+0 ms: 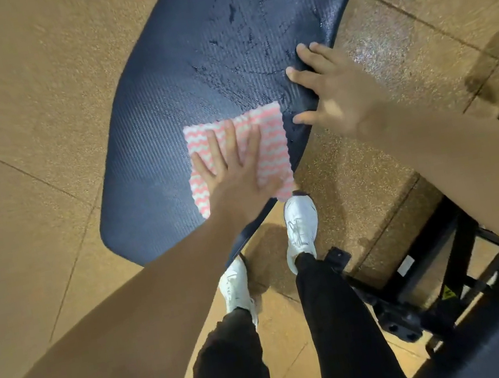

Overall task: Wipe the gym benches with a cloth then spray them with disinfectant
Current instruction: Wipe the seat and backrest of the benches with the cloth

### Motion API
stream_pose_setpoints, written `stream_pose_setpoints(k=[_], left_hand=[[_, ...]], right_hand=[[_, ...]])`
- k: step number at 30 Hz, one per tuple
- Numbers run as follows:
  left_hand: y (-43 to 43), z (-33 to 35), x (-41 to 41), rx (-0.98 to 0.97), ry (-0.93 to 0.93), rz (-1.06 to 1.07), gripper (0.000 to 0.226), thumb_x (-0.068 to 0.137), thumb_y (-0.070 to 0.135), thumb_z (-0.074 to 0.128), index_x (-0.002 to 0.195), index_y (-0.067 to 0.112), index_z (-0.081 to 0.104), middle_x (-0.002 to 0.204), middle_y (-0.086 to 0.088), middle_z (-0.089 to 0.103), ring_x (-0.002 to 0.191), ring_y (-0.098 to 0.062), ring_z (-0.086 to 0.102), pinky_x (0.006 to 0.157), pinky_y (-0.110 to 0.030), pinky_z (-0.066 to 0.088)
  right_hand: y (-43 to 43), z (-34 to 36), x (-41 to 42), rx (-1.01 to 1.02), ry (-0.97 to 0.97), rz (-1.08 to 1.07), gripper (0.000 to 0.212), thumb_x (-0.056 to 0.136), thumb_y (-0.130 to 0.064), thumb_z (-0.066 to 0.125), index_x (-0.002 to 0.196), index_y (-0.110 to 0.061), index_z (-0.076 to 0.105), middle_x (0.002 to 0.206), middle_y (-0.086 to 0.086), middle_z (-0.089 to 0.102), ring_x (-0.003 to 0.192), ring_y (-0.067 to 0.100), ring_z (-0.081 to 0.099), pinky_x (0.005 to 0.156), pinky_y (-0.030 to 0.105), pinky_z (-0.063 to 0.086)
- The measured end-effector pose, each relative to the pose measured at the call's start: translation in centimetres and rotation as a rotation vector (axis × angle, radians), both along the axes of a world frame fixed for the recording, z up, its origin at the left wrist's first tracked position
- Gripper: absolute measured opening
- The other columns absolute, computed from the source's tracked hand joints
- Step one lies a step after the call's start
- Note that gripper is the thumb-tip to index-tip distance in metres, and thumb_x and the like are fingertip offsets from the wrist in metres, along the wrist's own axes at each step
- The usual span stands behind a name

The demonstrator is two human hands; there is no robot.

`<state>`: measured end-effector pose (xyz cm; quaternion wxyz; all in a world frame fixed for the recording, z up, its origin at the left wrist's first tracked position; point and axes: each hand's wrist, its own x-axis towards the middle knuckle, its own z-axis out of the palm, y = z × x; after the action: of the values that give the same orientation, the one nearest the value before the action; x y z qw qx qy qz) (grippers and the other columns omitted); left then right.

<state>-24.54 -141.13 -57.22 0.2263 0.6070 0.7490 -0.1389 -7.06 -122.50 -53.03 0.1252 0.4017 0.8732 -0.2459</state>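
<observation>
Both arms reach forward and down from the lower corners of the view, bare to the wrist. The left hand [232, 172] lies palm down with fingers spread flat on the cloth [269, 139], pressing it against the bench [169, 110]; it grips nothing. The cloth, pink and white in a zigzag pattern, sits near the bench's right edge, its lower corner hanging just past that edge. The right hand [334, 92] is also open, fingers splayed, resting on the bench's right edge just beside the cloth, apart from it. Wet streaks [247, 24] show on the dark pad beyond the cloth. Below, two white shoes [300, 226] stand on the tan floor [11, 96].
</observation>
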Motion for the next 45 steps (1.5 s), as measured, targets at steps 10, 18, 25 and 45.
stream_pose_setpoints(k=[10,18,25,45], left_hand=[[5.3,0.6,-3.3,-0.024,-0.056,0.1,0.088,0.087,0.09,0.024,0.158,0.052,-0.011,0.172,-0.002,-0.02,0.156,-0.042,-0.018,0.116,-0.076,-0.008],[16.6,0.4,-10.4,0.007,-0.029,0.247,0.088,0.086,0.091,0.02,0.158,0.053,-0.013,0.171,-0.002,-0.023,0.156,-0.042,-0.02,0.116,-0.078,-0.005],[18.0,0.1,-10.5,0.053,0.0,0.277,0.087,0.089,0.087,0.016,0.161,0.045,-0.012,0.172,-0.01,-0.018,0.155,-0.048,-0.015,0.116,-0.078,-0.005],[9.7,1.0,2.5,-0.028,-0.132,0.119,0.089,0.092,0.086,0.023,0.162,0.043,-0.011,0.17,-0.009,-0.025,0.154,-0.045,-0.021,0.117,-0.077,-0.001]], right_hand=[[-0.3,-0.5,0.0,0.044,0.084,-0.068,0.077,0.081,-0.044,0.082,0.146,-0.013,0.053,0.164,0.013,0.034,0.153,0.032,0.027,0.121,0.052,0.032],[1.8,-0.2,-0.2,0.12,0.088,-0.051,0.037,0.087,-0.032,0.078,0.117,-0.011,0.072,0.137,0.01,0.062,0.127,0.033,0.054,0.103,0.048,0.05],[4.7,-0.1,0.7,0.116,0.094,-0.169,0.043,0.092,-0.031,0.073,0.13,-0.011,0.064,0.152,0.01,0.048,0.137,0.034,0.045,0.112,0.05,0.043],[11.1,-1.0,3.7,0.091,-0.085,0.047,0.06,0.099,-0.046,0.057,0.153,-0.022,0.044,0.167,0.004,0.029,0.155,0.028,0.022,0.119,0.054,0.032]])
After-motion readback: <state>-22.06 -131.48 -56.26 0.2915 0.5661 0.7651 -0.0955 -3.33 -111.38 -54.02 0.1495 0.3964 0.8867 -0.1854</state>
